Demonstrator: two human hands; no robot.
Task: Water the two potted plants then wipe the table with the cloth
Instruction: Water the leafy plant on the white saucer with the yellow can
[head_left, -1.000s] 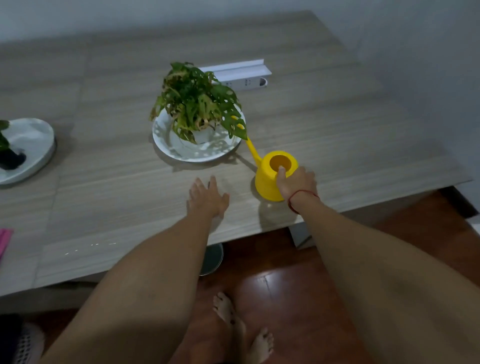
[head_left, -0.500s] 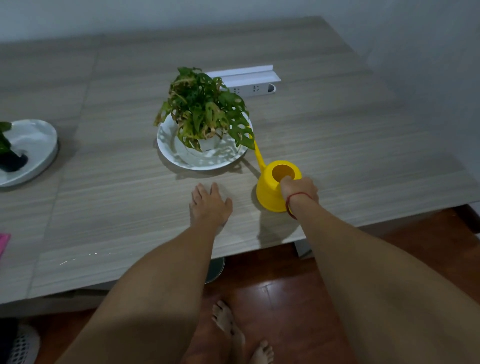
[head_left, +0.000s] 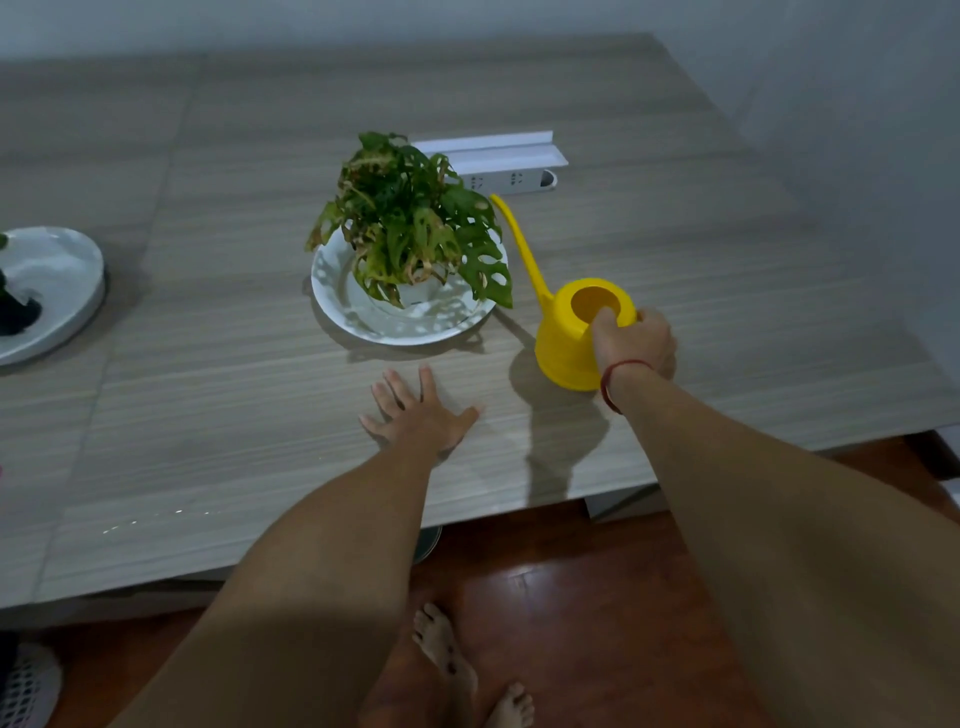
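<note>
The person's right hand (head_left: 635, 340) grips the yellow watering can (head_left: 574, 332) at its rim, thumb inside the opening, fingers wrapped around the back. The can's long spout points up beside the leaves of the potted plant (head_left: 410, 228), which stands on a white plate (head_left: 337, 291). The left hand (head_left: 418, 413) lies flat on the wooden table (head_left: 208, 389), fingers spread. A second plate (head_left: 62, 280) with a dark plant is far left.

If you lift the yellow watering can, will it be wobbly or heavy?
The watering can looks like thin plastic, so it is probably light unless full; its water level cannot be seen. Its long spout may tip it forward. The right hand grips near the rim, which should steady it.
</note>
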